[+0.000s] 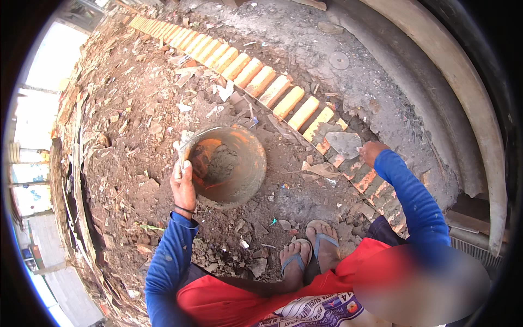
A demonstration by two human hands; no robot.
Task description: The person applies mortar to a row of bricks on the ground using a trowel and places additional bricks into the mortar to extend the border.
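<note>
My left hand (pixel 183 188) is closed on the left rim of a mortar-smeared bucket (pixel 251 163), which tilts so its mouth faces up toward me. Wet grey mortar (pixel 222 161) lies inside, with orange patches of the inner wall showing. In my right hand (pixel 373 153) is a trowel; its handle is mostly hidden by the fingers. The grey trowel blade (pixel 344 144) sits flat over the row of orange bricks (pixel 289 102). Mortar (pixel 321 131) covers brick tops beside the blade and fills gaps toward me, while farther bricks show open gaps.
Rubble and brown soil (pixel 136 136) spread left of the row. A rough grey concrete strip (pixel 376 71) and a curved pale edge (pixel 468 82) run along the right. My sandalled feet (pixel 297 256) stand near the bricks. Long wooden boards (pixel 79 163) lie at far left.
</note>
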